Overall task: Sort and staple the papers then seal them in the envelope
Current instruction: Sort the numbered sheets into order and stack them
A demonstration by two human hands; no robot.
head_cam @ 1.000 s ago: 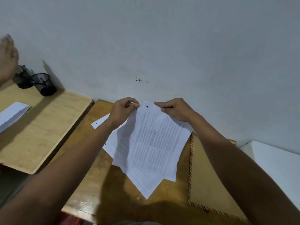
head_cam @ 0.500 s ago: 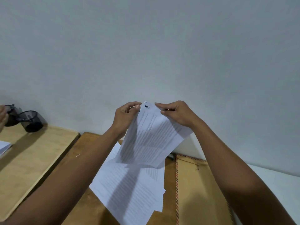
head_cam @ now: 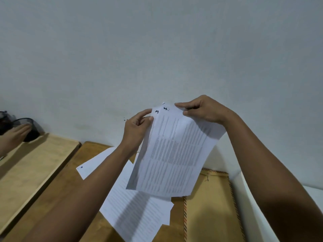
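I hold printed white sheets (head_cam: 174,151) up in the air above the desk, their top corners marked with handwritten numbers. My left hand (head_cam: 136,128) pinches the top left corner. My right hand (head_cam: 201,110) pinches the top right corner. More printed sheets (head_cam: 136,212) lie loose on the wooden desk (head_cam: 57,198) below. A brown envelope (head_cam: 209,206) with a striped border lies flat to the right of them, partly under my right forearm. No stapler is in view.
A second wooden desk (head_cam: 31,168) stands to the left, with black mesh pen holders (head_cam: 29,128) at the wall. Another person's hand (head_cam: 14,137) reaches toward those holders. A white surface (head_cam: 262,215) borders the envelope on the right. A plain wall rises behind.
The held sheets rose off the desk and now hang higher, with a second numbered corner fanned out beside the first. The other person's hand moved to the pen holders.
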